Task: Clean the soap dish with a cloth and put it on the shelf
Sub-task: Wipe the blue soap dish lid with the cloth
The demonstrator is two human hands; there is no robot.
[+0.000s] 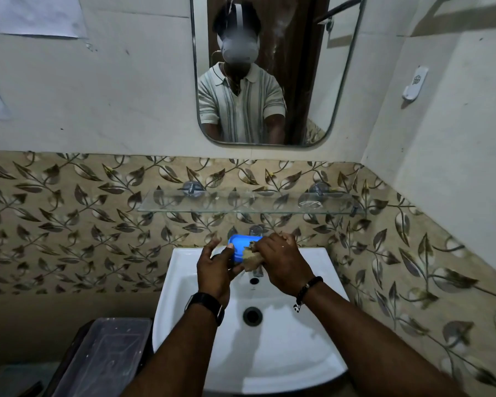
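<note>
Soap dish point(242, 244), blue, held over the back of the white sink point(312, 328), just in front of the tap point(256, 231); the left hand point(216, 266) grips its left end, thumb on the rim. The right hand point(281, 259) clutches a crumpled brown cloth point(251, 260) in curled fingers, pressed against the dish's right side. The glass shelf point(212, 203) is mounted on the leaf-patterned wall above the tap, apart from the dish.

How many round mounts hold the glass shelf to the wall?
2. The left mount is on the tiled wall behind the shelf, and the right mount is farther along the same back edge. None seems hidden.
</note>
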